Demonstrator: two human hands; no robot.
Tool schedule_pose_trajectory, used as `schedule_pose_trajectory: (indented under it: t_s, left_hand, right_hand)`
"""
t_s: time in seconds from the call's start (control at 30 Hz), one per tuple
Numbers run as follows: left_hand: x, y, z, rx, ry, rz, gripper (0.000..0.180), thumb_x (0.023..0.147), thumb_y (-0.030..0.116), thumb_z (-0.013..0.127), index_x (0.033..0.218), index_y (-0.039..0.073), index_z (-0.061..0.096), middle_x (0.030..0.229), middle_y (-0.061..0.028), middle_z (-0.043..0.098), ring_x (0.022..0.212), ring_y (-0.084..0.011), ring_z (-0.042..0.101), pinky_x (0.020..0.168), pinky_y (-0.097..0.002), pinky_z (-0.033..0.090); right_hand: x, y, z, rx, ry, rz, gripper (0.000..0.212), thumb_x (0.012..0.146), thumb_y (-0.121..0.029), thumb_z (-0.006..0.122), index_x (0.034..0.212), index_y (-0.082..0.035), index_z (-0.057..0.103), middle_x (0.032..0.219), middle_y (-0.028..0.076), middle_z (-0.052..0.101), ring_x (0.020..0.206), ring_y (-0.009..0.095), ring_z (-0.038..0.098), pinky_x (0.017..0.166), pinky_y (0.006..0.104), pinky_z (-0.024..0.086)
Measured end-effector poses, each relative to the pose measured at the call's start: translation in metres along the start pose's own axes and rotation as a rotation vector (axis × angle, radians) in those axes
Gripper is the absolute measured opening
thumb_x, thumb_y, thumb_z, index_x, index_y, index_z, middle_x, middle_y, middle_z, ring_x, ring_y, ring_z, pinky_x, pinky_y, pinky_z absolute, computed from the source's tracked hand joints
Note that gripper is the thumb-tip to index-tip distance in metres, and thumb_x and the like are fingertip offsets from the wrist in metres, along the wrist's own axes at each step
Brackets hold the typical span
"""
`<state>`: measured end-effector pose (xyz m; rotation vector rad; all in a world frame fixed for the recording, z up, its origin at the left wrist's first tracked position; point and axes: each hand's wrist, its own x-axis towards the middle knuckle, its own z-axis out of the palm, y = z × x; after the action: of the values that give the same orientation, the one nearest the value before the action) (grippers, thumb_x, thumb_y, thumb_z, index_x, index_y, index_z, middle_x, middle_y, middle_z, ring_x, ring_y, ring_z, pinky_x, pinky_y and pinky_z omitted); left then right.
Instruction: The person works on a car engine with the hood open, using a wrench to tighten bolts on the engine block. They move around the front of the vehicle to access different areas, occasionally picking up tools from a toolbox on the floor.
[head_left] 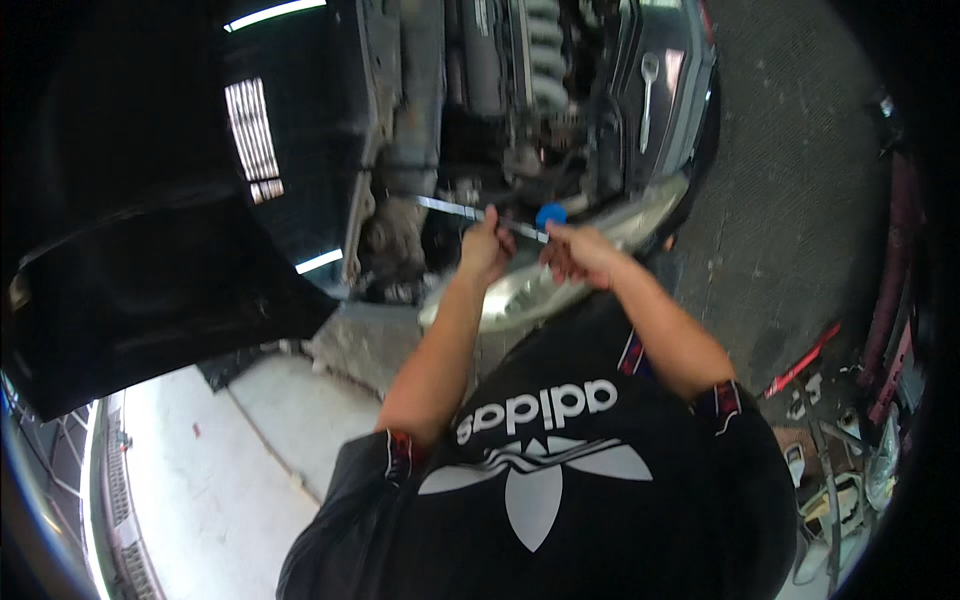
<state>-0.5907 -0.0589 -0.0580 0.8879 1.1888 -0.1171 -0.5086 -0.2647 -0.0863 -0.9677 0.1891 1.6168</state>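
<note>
A long, slim silver bar (pixel 450 208) slants over the front corner of a car's open engine bay. Its kind is not clear; the far left end runs in among the engine parts. My left hand (pixel 485 250) closes on the bar partway along, thumb raised. At the bar's right end, my right hand (pixel 582 256) has its fingers curled around it, and they hide that end. A round blue cap (pixel 551 215) shows just beyond my right hand. Under both hands runs the car's headlight (pixel 535 290), a long clear lens.
A ratchet wrench (pixel 648 100) lies on the dark fender to the right. The black hood or body panel (pixel 170 270) fills the left. Ribbed engine piping (pixel 545 55) is farther back. Loose parts and a red strip (pixel 805 360) lie on the floor at right.
</note>
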Motion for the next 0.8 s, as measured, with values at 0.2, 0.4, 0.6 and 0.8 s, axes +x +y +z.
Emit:
schedule_pose_trajectory:
  t_s: [0.2, 0.4, 0.6, 0.8]
  left_hand:
    - [-0.01, 0.01, -0.002, -0.025, -0.046, -0.109, 0.032, 0.106, 0.04, 0.054, 0.096, 0.01, 0.059, 0.068, 0.0011, 0.044, 0.063, -0.0156, 0.044, 0.06, -0.0331, 0.041]
    - [-0.002, 0.015, 0.005, 0.142, 0.162, -0.134, 0.038, 0.098, 0.05, 0.065, 0.086, 0.015, 0.058, 0.066, 0.004, 0.042, 0.058, -0.0135, 0.042, 0.055, -0.0319, 0.038]
    - [0.004, 0.029, 0.01, 0.122, 0.125, -0.151, 0.038, 0.103, 0.046, 0.059, 0.088, 0.011, 0.054, 0.066, 0.0022, 0.04, 0.058, -0.0146, 0.04, 0.054, -0.034, 0.039]
    - [0.002, 0.036, 0.008, -0.057, 0.024, -0.17, 0.03, 0.109, 0.038, 0.047, 0.097, 0.013, 0.058, 0.065, 0.0022, 0.038, 0.06, -0.0155, 0.039, 0.058, -0.0342, 0.038]
  right_hand:
    - [0.001, -0.012, 0.023, 0.338, -0.139, 0.244, 0.053, 0.103, -0.059, 0.045, 0.082, -0.011, 0.056, 0.06, -0.005, 0.039, 0.051, 0.011, 0.036, 0.046, 0.0264, 0.026]
    - [0.012, -0.01, 0.017, -0.411, 0.187, -0.211, 0.047, 0.104, -0.047, 0.05, 0.09, -0.004, 0.063, 0.07, 0.009, 0.061, 0.065, 0.024, 0.061, 0.057, 0.0376, 0.046]
    - [-0.016, -0.02, 0.018, -1.173, 0.408, -0.628, 0.038, 0.099, -0.041, 0.058, 0.101, -0.004, 0.066, 0.098, 0.024, 0.071, 0.095, 0.046, 0.066, 0.084, 0.0542, 0.05]
    - [0.005, -0.032, 0.009, -0.061, -0.097, 0.047, 0.048, 0.102, -0.052, 0.055, 0.104, -0.006, 0.066, 0.079, 0.008, 0.067, 0.073, 0.022, 0.067, 0.054, 0.0349, 0.043]
